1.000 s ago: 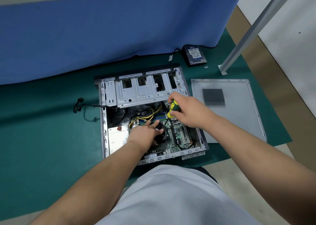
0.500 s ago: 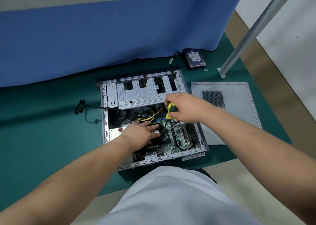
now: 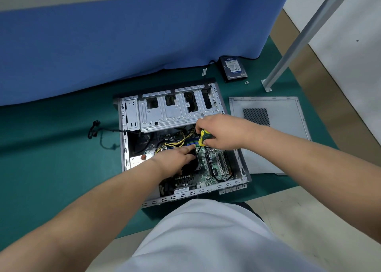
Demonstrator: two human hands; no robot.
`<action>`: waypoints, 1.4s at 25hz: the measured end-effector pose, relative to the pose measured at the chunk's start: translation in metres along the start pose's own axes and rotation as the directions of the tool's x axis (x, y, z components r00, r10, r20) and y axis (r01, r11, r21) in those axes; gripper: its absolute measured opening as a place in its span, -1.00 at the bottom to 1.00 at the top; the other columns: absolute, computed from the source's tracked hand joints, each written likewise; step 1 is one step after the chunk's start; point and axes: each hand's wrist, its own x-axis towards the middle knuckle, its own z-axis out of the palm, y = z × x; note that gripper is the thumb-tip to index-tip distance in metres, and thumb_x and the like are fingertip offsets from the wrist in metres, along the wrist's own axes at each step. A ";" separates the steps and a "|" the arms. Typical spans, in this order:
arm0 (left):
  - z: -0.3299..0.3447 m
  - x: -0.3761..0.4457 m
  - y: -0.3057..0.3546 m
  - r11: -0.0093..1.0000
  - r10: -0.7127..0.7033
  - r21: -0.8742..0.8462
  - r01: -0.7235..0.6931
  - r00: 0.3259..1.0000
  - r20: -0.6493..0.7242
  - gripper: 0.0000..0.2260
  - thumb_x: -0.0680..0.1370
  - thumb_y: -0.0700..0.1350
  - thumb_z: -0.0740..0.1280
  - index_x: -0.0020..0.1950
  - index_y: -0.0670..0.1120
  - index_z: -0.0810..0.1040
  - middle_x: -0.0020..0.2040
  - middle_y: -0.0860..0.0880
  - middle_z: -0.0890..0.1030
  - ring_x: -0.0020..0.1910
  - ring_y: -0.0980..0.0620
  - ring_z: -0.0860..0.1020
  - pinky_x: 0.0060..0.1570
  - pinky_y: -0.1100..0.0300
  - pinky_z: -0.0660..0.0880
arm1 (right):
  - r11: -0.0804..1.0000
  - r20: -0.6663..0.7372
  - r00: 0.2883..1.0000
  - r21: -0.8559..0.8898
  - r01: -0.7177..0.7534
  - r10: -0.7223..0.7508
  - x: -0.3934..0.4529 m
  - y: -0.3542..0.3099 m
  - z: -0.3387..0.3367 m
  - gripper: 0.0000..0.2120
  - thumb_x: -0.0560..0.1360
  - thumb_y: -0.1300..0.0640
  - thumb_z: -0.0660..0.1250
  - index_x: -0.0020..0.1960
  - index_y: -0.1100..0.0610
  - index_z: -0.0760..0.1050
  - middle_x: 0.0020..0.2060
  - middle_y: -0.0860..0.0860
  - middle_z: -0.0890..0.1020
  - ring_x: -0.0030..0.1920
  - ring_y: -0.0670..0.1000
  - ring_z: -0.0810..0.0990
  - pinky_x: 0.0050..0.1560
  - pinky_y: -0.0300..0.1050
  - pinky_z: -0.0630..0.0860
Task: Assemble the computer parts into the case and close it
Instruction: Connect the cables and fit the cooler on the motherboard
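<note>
Nearest to me is my white shirt, filling the bottom of the view, with both bare forearms reaching out over it. Just beyond lies the open computer case on its side on the green mat, its near edge rail toward me. My left hand lies flat inside it with fingers stretched out, resting on the dark cooler over the motherboard; it grips nothing. My right hand is curled round the yellow-and-black handle of a screwdriver, whose shaft points down toward the board just beside my left fingertips. I cannot tell whether the tip touches a screw. Yellow and black cables run behind the hands, and farther in sits the metal drive cage. A black cable trails out to the left of the case. To the right, apart from the case, the grey side panel lies flat on the mat. Farther off, a hard drive rests near the blue cloth, with small screws beside it and a metal leg close by.
</note>
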 end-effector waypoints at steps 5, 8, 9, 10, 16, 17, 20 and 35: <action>-0.004 0.006 0.004 0.999 0.015 0.052 -0.016 1.000 0.010 -0.28 0.57 -0.37 0.30 0.66 -0.07 0.07 0.67 -0.07 -0.01 0.60 -0.12 0.18 0.46 0.09 0.28 | 1.000 0.011 1.000 -0.017 0.019 -0.018 0.003 -0.001 -0.002 -0.69 0.57 -0.01 0.37 0.27 -0.03 0.42 0.06 -0.02 0.58 -0.01 0.06 0.54 -0.01 0.04 0.54; -0.003 0.006 0.010 0.998 -0.032 0.052 0.033 0.999 -0.008 -0.28 0.57 -0.39 0.28 0.64 -0.11 0.04 0.61 -0.16 0.22 0.50 -0.15 0.36 0.31 0.04 0.44 | 0.999 0.025 0.999 -0.023 0.025 -0.025 0.001 -0.002 -0.006 -0.66 0.56 0.00 0.38 0.30 -0.05 0.41 0.07 -0.03 0.59 -0.02 0.05 0.55 -0.03 0.04 0.56; -0.003 0.006 0.011 0.998 -0.058 0.038 0.058 0.998 -0.011 -0.29 0.58 -0.37 0.28 0.64 -0.11 0.02 0.54 -0.18 0.34 0.41 -0.14 0.46 0.22 0.04 0.49 | 0.999 0.031 0.999 -0.033 0.041 -0.040 0.000 -0.002 -0.008 -0.64 0.56 0.01 0.39 0.31 -0.05 0.41 0.10 -0.04 0.58 0.00 0.04 0.55 -0.02 0.03 0.56; -0.004 0.007 0.012 0.997 -0.073 0.026 0.074 0.997 -0.004 -0.28 0.59 -0.35 0.28 0.65 -0.11 -0.01 0.50 -0.20 0.39 0.34 -0.12 0.51 0.18 0.06 0.51 | 0.997 0.038 0.997 -0.048 0.062 -0.060 -0.001 -0.001 -0.011 -0.63 0.55 0.03 0.39 0.33 -0.06 0.41 0.13 -0.06 0.56 0.02 0.03 0.55 -0.01 0.03 0.56; -0.010 0.007 0.012 0.997 -0.072 0.000 0.072 0.995 0.062 -0.27 0.58 -0.42 0.26 0.67 -0.06 0.04 0.67 -0.02 -0.03 0.61 -0.11 0.17 0.44 0.00 0.36 | 0.967 0.092 0.984 -0.191 0.168 -0.153 -0.004 0.005 -0.024 -0.61 0.59 0.10 0.35 0.40 -0.07 0.46 0.20 -0.05 0.59 0.18 0.05 0.57 0.04 -0.03 0.54; -0.010 0.006 0.013 0.997 -0.074 0.001 0.075 0.995 0.064 -0.30 0.59 -0.42 0.26 0.65 -0.06 0.09 0.67 -0.01 -0.05 0.61 -0.11 0.17 0.43 -0.01 0.38 | 0.969 0.085 0.986 -0.192 0.155 -0.141 -0.003 0.004 -0.024 -0.62 0.59 0.06 0.34 0.40 -0.06 0.47 0.18 -0.03 0.62 0.17 0.06 0.58 0.02 -0.05 0.52; -0.008 0.005 0.012 0.990 -0.120 -0.065 0.124 0.991 0.066 -0.29 0.59 -0.40 0.26 0.65 -0.03 0.06 0.66 -0.12 0.07 0.48 -0.13 0.40 0.29 0.02 0.45 | 0.977 0.003 1.000 -0.213 0.006 -0.005 0.001 -0.004 -0.020 -0.68 0.60 -0.18 0.29 0.15 0.04 0.54 -0.13 0.01 0.61 -0.02 0.14 0.61 -0.22 -0.08 0.42; -0.012 0.007 0.011 0.985 -0.078 -0.145 0.091 0.993 0.093 -0.18 0.55 -0.44 0.29 0.68 -0.01 -0.01 0.67 0.01 -0.08 0.64 -0.04 0.03 0.52 0.05 0.23 | 0.930 0.192 0.974 -0.321 0.180 -0.122 -0.002 -0.005 -0.027 -0.68 0.61 0.12 0.30 0.35 -0.03 0.51 0.10 0.01 0.61 0.06 0.12 0.60 -0.05 -0.04 0.55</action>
